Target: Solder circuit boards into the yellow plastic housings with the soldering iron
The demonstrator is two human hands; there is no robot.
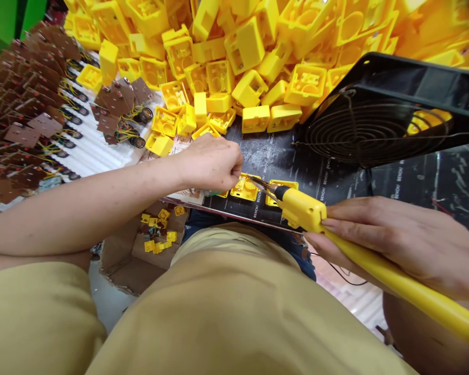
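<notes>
My right hand (398, 239) is wrapped round a long yellow tool (300, 205) that looks like a soldering iron. Its thin, dark metal tip reaches left to a yellow plastic casing (245, 188) on the black bench top. My left hand (214, 161) is closed, fingertips at that casing's upper left edge. What it pinches, if anything, is hidden. A second casing (283, 188) lies to the right, partly behind the tool. On the left, another casing shows only a corner beneath my left hand.
Yellow casings (244, 44) are heaped at the back. A black fan (355, 120) with a wire guard stands at right. Brown circuit boards (27, 94) with wires and round black parts fill the left. Below the bench edge, a cardboard box (135, 265) holds several yellow pieces.
</notes>
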